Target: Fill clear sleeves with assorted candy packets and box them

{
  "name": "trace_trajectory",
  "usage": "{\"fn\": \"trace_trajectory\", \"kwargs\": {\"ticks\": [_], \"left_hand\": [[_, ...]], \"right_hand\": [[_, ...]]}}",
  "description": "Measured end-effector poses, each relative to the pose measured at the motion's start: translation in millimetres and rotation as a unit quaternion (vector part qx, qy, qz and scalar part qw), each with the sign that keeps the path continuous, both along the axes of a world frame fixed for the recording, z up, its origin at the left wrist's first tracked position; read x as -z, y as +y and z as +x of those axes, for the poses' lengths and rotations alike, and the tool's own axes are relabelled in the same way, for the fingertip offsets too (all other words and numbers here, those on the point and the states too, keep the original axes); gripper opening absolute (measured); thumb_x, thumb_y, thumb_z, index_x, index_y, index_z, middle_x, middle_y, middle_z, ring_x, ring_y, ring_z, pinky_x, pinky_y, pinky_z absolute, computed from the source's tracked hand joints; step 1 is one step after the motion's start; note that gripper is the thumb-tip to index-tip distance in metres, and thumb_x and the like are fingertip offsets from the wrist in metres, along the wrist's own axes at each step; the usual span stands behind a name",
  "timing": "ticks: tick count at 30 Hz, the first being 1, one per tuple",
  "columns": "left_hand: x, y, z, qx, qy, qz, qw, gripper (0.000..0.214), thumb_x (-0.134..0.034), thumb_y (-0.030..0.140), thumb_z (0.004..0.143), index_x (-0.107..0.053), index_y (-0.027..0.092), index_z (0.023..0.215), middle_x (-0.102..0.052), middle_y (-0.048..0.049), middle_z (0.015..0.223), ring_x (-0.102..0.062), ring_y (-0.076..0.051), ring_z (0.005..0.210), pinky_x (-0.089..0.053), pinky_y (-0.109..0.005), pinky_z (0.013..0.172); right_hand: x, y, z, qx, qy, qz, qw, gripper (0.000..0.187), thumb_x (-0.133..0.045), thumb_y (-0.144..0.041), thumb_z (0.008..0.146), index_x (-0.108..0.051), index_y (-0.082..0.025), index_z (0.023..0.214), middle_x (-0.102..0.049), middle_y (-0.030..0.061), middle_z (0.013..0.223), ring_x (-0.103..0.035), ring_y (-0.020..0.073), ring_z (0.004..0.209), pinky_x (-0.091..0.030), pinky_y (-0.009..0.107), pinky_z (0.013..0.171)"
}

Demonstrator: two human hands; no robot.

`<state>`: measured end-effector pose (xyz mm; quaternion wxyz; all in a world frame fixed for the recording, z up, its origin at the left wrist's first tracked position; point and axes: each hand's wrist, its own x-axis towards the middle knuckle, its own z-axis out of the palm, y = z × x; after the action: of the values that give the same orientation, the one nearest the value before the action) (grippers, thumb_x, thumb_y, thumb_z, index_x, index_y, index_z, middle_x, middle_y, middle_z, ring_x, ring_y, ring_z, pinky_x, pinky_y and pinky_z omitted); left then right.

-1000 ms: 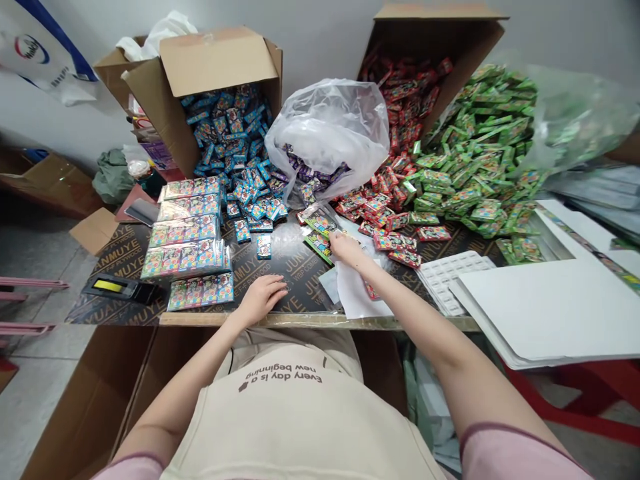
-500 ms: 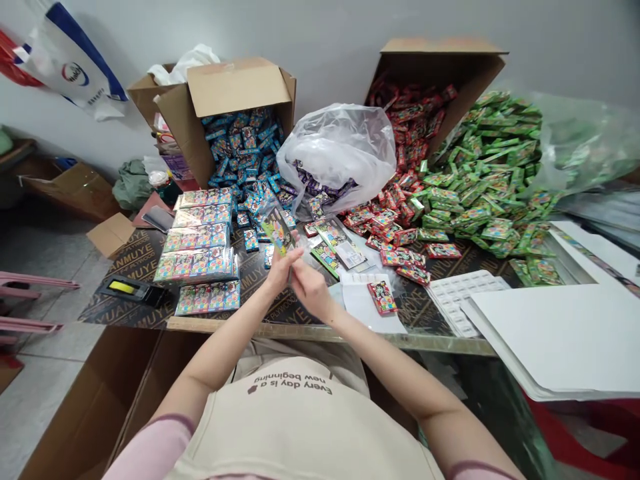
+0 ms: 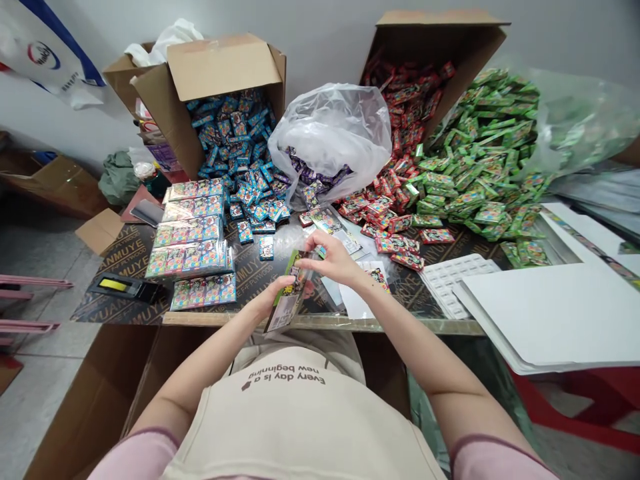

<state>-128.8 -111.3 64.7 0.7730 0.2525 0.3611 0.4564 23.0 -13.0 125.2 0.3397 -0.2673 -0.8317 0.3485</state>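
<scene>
A flat printed plastic bag (image 3: 286, 312), dark with green and a pale label area, is tilted just above the table's front edge. My left hand (image 3: 270, 297) is closed on its left side, thumb on the front face. At the bag's upper end, my right hand (image 3: 330, 260) has its fingers bent and pinching the edge; its fingertips are partly hidden. Beyond the hands lie more printed bags (image 3: 333, 223). One small blue box (image 3: 267, 247) sits apart on the table, and a small red box (image 3: 379, 275) lies partly behind my right wrist.
Wrapped box sets (image 3: 187, 233) are stacked left, beside a tape dispenser (image 3: 125, 288). Behind are blue boxes (image 3: 235, 137) spilling from a carton, a clear bag (image 3: 333, 133) of purple boxes, red boxes (image 3: 407, 120) and green boxes (image 3: 480, 160). White sheets (image 3: 545, 320) overhang the right edge.
The bag has come down and nearer to my body, its label side now showing. My right hand has moved up to its upper end. The camera view has shifted slightly.
</scene>
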Motion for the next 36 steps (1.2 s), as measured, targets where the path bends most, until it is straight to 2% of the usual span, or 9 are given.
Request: {"fn": "trace_trajectory", "kwargs": {"ticks": [4, 8, 12, 15, 17, 21, 26, 33, 36], "left_hand": [[-8.4, 1, -1, -0.004, 0.032, 0.005, 0.999, 0.05, -0.081, 0.037, 0.052, -0.067, 0.017, 0.096, -0.07, -0.0035, 0.084, -0.063, -0.019, 0.079, -0.047, -0.032, 0.076], [-20.7, -1, 3, -0.007, 0.069, -0.017, 0.997, 0.046, -0.082, 0.031, 0.054, -0.067, 0.014, 0.094, -0.068, -0.0005, 0.076, -0.058, -0.013, 0.064, -0.043, -0.027, 0.067], [-29.0, 0, 4, -0.031, 0.086, -0.013, 0.996, 0.038, -0.082, 0.033, 0.056, -0.069, 0.012, 0.084, -0.069, -0.0027, 0.073, -0.06, -0.014, 0.065, -0.044, -0.026, 0.068], [-30.8, 5, 1, -0.089, 0.091, -0.037, 0.991, 0.042, -0.083, 0.039, 0.054, -0.069, 0.012, 0.083, -0.07, -0.0042, 0.072, -0.06, -0.015, 0.063, -0.045, -0.027, 0.067], [-30.3, 8, -1, -0.13, 0.085, -0.033, 0.987, 0.046, -0.084, 0.043, 0.053, -0.069, 0.012, 0.084, -0.07, -0.0044, 0.072, -0.06, -0.015, 0.062, -0.045, -0.028, 0.066], [-25.5, 11, -4, -0.193, 0.184, 0.065, 0.961, 0.041, -0.078, 0.051, 0.06, -0.066, 0.013, 0.068, -0.059, 0.0002, 0.058, -0.052, -0.012, 0.059, -0.04, -0.026, 0.062], [-21.6, 9, -9, -0.244, 0.414, 0.133, 0.867, 0.054, -0.068, 0.051, 0.073, -0.042, 0.017, 0.04, -0.029, 0.0061, 0.042, -0.03, -0.008, 0.049, -0.025, -0.025, 0.051], [-16.2, 24, -24, -0.277, 0.312, 0.122, 0.9, 0.04, -0.068, 0.053, 0.073, -0.066, 0.013, 0.065, -0.059, 0.0, 0.059, -0.052, -0.013, 0.058, -0.04, -0.024, 0.056], [-8.4, 26, -30, -0.199, 0.3, 0.118, 0.926, 0.037, -0.076, 0.047, 0.066, -0.068, 0.012, 0.074, -0.066, -0.002, 0.067, -0.058, -0.014, 0.061, -0.045, -0.024, 0.057]], "right_hand": [[-4.7, 0, 13, -0.152, -0.109, -0.045, 0.981, 0.025, -0.072, -0.037, 0.078, -0.059, -0.017, 0.071, -0.058, -0.0025, 0.066, -0.051, 0.0125, 0.063, -0.04, 0.024, 0.062], [-1.2, 3, 20, -0.213, -0.13, -0.091, 0.964, 0.039, -0.074, -0.038, 0.076, -0.063, -0.019, 0.108, -0.068, 0.0008, 0.088, -0.06, 0.0155, 0.075, -0.047, 0.026, 0.068], [7.4, 3, 19, -0.139, -0.077, -0.082, 0.984, 0.048, -0.071, -0.04, 0.077, -0.062, -0.022, 0.121, -0.069, 0.0049, 0.103, -0.064, 0.0201, 0.09, -0.051, 0.034, 0.083], [19.3, -2, 14, 0.04, 0.004, -0.053, 0.998, 0.049, -0.074, -0.044, 0.074, -0.064, -0.024, 0.118, -0.068, 0.0072, 0.107, -0.062, 0.024, 0.1, -0.047, 0.043, 0.095], [31.7, -8, 9, 0.125, 0.061, -0.095, 0.986, 0.059, -0.076, -0.048, 0.071, -0.06, -0.026, 0.123, -0.065, 0.0083, 0.112, -0.06, 0.0257, 0.106, -0.048, 0.045, 0.095], [58.4, -25, -2, 0.042, 0.077, -0.281, 0.956, 0.05, -0.072, -0.051, 0.073, -0.063, -0.023, 0.113, -0.069, 0.0087, 0.106, -0.065, 0.0246, 0.096, -0.055, 0.042, 0.085], [60.7, -35, -14, 0.036, 0.09, -0.316, 0.944, 0.038, -0.076, -0.043, 0.071, -0.066, -0.02, 0.1, -0.073, 0.0068, 0.098, -0.068, 0.0225, 0.083, -0.056, 0.039, 0.08], [50.6, -39, -10, -0.046, 0.069, -0.461, 0.884, 0.055, -0.083, -0.03, 0.057, -0.065, -0.019, 0.108, -0.073, 0.002, 0.088, -0.069, 0.0189, 0.071, -0.057, 0.031, 0.064], [58.1, -37, 1, -0.018, 0.077, -0.476, 0.876, 0.04, -0.08, -0.031, 0.061, -0.066, -0.015, 0.095, -0.072, 0.0006, 0.076, -0.064, 0.0153, 0.059, -0.054, 0.027, 0.057]]}}
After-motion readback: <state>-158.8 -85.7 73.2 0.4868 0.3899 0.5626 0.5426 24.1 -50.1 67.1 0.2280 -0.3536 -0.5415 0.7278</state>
